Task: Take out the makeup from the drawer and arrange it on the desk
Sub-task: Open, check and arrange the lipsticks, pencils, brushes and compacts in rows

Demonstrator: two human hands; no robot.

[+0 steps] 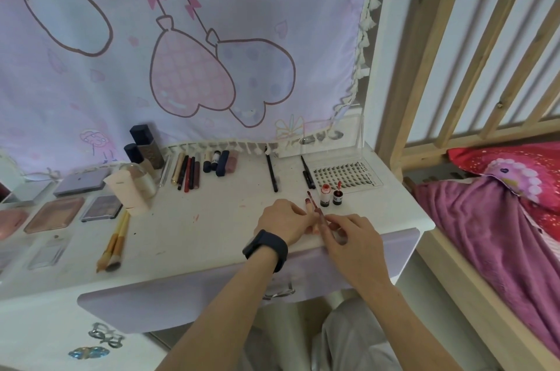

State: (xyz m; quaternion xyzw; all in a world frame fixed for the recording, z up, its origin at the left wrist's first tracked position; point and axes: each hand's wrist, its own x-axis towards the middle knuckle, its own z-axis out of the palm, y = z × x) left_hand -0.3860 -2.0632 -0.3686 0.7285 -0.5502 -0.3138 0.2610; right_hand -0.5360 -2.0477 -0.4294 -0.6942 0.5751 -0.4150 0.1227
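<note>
Hands are shown meeting at the lower centre of the frame, over the front edge of a white desk (197, 228). A slender dark red lip wand (316, 209) is pinched between them. The left hand (285, 220), with a black watch (266, 249) on its wrist, is curled with its fingertips closed on the wand's middle. The right hand (353, 238) is closed on the wand's lower end with thumb and forefinger. The wand is held tilted, its tip pointed to the upper left.

Just above it, two small red-topped bottles (325, 198) are stood upright side by side. Behind them a clear tray of false lashes (345, 175) is laid flat.

Two black pencils (271, 172) are laid apart at the centre. Farther left are set out a row of pencils and lipsticks (188, 172), dark-capped foundation bottles (145, 145), a pale tube (125, 193), eyeshadow palettes (101, 207) and two yellow-handled brushes (118, 238).

A lavender drawer front (181, 289) is seen below the desk edge; whether it is shut cannot be told. A pastel cartoon wall hanging (181, 37) fills the top, and a wooden bed frame (454, 52) with pink bedding is at the right.
</note>
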